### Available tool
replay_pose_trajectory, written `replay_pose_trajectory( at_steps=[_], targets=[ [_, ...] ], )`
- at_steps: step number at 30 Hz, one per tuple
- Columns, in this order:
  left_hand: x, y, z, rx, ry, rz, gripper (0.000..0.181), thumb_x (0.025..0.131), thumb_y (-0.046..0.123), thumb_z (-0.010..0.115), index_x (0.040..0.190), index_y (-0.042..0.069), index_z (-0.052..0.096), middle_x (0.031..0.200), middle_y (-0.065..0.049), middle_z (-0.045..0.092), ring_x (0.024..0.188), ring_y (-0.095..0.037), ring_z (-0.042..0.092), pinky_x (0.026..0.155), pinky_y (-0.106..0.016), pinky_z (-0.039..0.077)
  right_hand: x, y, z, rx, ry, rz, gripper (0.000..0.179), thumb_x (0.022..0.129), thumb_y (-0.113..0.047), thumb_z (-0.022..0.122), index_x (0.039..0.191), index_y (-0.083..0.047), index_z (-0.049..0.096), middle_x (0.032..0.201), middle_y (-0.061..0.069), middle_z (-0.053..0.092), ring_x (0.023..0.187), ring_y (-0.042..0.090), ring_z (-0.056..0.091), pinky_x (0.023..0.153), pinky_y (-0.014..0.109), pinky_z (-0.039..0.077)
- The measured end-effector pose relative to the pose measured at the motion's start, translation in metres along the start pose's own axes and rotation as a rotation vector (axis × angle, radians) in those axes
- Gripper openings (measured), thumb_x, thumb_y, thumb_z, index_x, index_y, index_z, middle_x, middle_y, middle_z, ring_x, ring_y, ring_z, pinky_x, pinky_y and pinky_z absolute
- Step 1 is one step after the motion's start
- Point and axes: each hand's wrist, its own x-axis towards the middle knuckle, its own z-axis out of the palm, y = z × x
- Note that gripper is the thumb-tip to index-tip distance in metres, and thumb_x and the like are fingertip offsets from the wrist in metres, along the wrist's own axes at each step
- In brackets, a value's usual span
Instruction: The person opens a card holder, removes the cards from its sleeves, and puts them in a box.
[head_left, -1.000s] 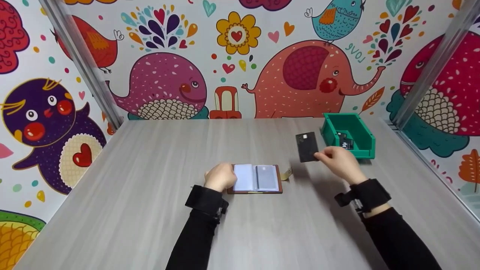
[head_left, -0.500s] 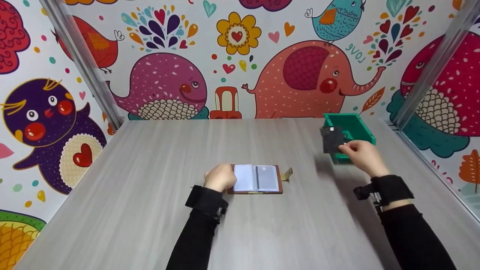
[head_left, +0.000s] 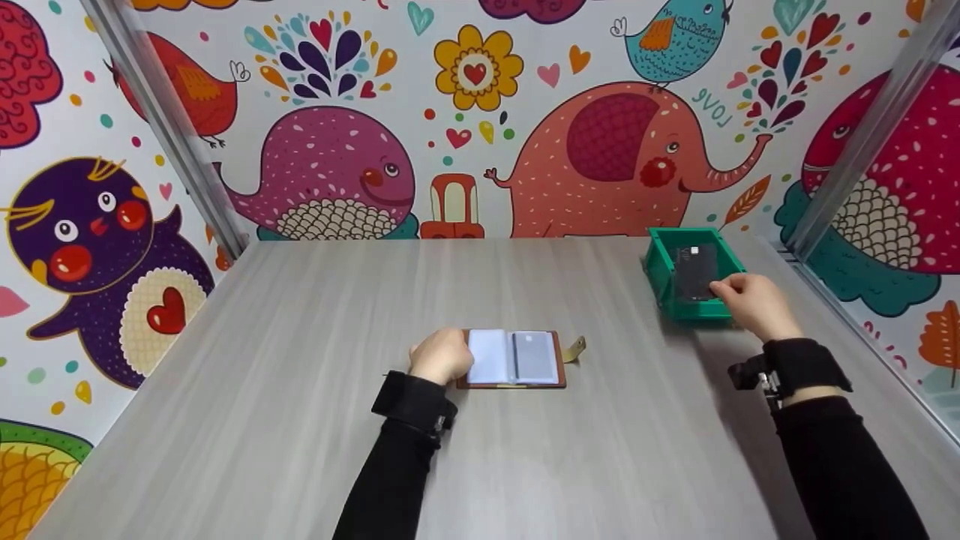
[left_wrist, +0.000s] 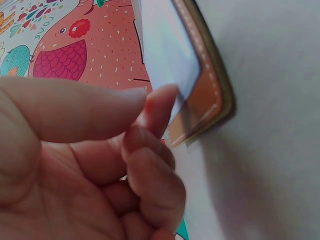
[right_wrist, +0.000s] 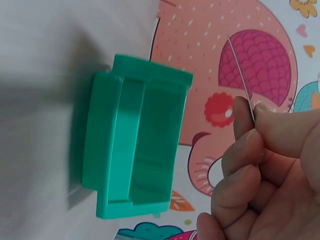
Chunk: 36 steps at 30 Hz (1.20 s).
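Observation:
An open card holder (head_left: 534, 356) with a brown cover and clear sleeves lies on the table, its strap (head_left: 574, 349) sticking out to the right. My left hand (head_left: 442, 355) holds it at the left side. In the left wrist view its fingers are curled, the index fingertip (left_wrist: 167, 97) on the sleeve near the cover's corner. A dark bank card (head_left: 695, 271) with a chip is pinched between thumb and index finger of my right hand (head_left: 756, 304). It stands upright over the green bin (head_left: 660, 276) in the head view; the right wrist view shows it edge-on.
The grey table (head_left: 322, 315) stretches around the holder. Behind it rises a wall with cartoon animals, with metal posts (head_left: 161, 127) at both corners. The bin's inside is partly hidden behind the card in the head view.
My right hand has carried the card rightwards, from left of the green bin to in front of its opening. The left hand and the card holder have stayed in place.

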Motion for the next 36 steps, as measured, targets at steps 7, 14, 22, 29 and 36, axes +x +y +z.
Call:
replay_pose_trajectory(
  at_steps=[7, 14, 22, 29, 36],
  targets=[
    [-0.001, 0.001, 0.0, -0.007, -0.009, -0.017, 0.013, 0.082, 0.005, 0.057, 0.085, 0.006, 0.069, 0.099, -0.009, 0.069, 0.088, -0.026, 0.061, 0.088, -0.051, 0.041, 0.005, 0.01, -0.004, -0.039, 0.049, 0.0, 0.043, 0.106, -0.032, 0.043, 0.092, 0.005, 0.06, 0.069, 0.004, 0.046, 0.067, 0.024, 0.046, 0.062, 0.037, 0.034],
    [-0.001, 0.002, -0.001, -0.006, -0.01, -0.02, 0.015, 0.084, 0.006, 0.056, 0.09, 0.006, 0.07, 0.103, -0.009, 0.07, 0.09, -0.026, 0.062, 0.093, -0.054, 0.039, 0.008, 0.015, -0.007, -0.09, 0.061, 0.065, 0.044, 0.106, -0.034, 0.043, 0.099, 0.005, 0.061, 0.074, 0.007, 0.051, 0.073, 0.028, 0.048, 0.063, 0.039, 0.035],
    [-0.002, 0.003, -0.002, -0.006, -0.014, -0.025, 0.016, 0.084, 0.006, 0.056, 0.09, 0.007, 0.071, 0.107, -0.009, 0.07, 0.091, -0.026, 0.062, 0.102, -0.061, 0.031, 0.014, 0.015, -0.005, -0.149, 0.065, 0.157, 0.046, 0.105, -0.037, 0.043, 0.103, 0.005, 0.062, 0.085, 0.016, 0.058, 0.083, 0.036, 0.051, 0.076, 0.055, 0.036],
    [-0.001, 0.003, -0.001, -0.013, -0.012, -0.031, 0.016, 0.084, 0.006, 0.056, 0.091, 0.006, 0.071, 0.107, -0.009, 0.07, 0.09, -0.025, 0.061, 0.101, -0.06, 0.032, 0.024, 0.011, 0.002, -0.161, 0.059, 0.178, 0.042, 0.105, -0.033, 0.044, 0.098, 0.004, 0.064, 0.086, 0.018, 0.061, 0.092, 0.042, 0.052, 0.091, 0.066, 0.029],
    [-0.001, 0.002, 0.0, -0.005, -0.004, -0.017, 0.016, 0.082, 0.006, 0.057, 0.091, 0.007, 0.071, 0.106, -0.009, 0.07, 0.089, -0.025, 0.061, 0.095, -0.057, 0.037, 0.03, 0.011, 0.007, -0.191, 0.044, 0.209, 0.043, 0.105, -0.032, 0.044, 0.103, 0.004, 0.065, 0.091, 0.02, 0.062, 0.097, 0.044, 0.052, 0.092, 0.065, 0.029]
  ],
)
